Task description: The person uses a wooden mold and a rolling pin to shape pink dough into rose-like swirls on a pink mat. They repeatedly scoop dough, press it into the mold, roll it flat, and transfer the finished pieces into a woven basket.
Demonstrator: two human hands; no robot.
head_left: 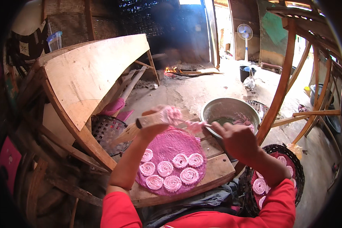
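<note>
My left hand point(152, 130) is closed around a wooden cylinder point(151, 120), its dark round end facing left. Pink dough point(171, 114) clings to the cylinder's other end. My right hand point(235, 138) grips a thin utensil that is blurred, its tip carrying more pink dough point(195, 126) close to the cylinder. Below both hands lies a round magenta cloth mat point(171, 146) on a wooden board point(216, 170). Several pale pink dough swirls point(165, 168) sit on the mat's nearer half. Beyond my right hand, a large metal basin point(221, 108) has pink dough along its inner right side.
A woven basket point(301, 175) at the lower right holds more pink swirls on magenta cloth. Slanted wooden posts point(280, 85) stand at right. A big plywood-topped frame point(98, 70) fills the left. Farther off are a small open fire point(171, 70), a black bucket point(246, 75) and a fan point(245, 34).
</note>
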